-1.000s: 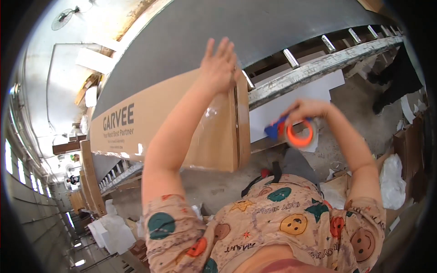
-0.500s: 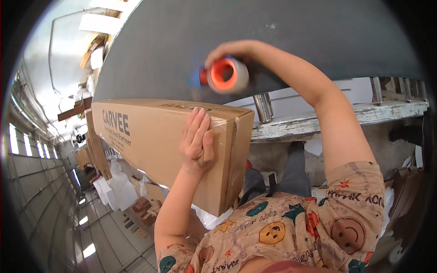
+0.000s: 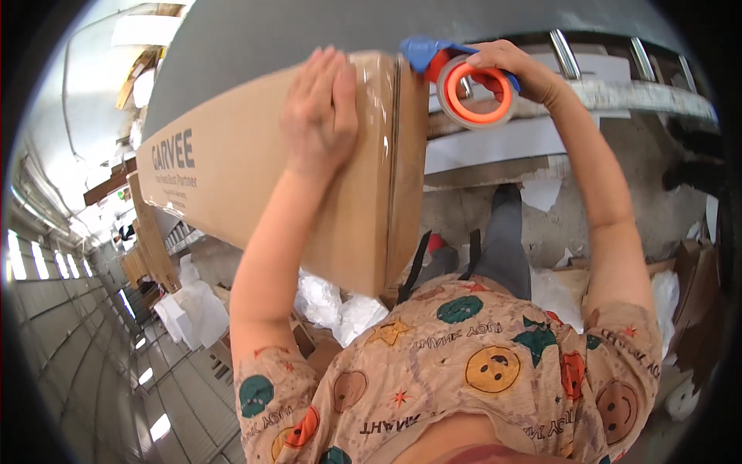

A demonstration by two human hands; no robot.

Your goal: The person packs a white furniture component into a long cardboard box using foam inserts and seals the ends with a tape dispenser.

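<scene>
Our left hand (image 3: 321, 112) lies flat on the box (image 3: 363, 182), fingers straight; our right hand (image 3: 516, 71), arm bent, grips the tape dispenser (image 3: 454, 97) by its far right corner.

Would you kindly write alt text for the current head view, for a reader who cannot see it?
A person's right hand holds a blue and orange tape dispenser beside the end of a long brown cardboard box, while the left hand rests on its side. A dark grey surface lies beyond.

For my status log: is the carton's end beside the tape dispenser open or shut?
Shut: the carton's end shows flaps folded in, meeting at a narrow dark seam beneath the tape dispenser.
</scene>
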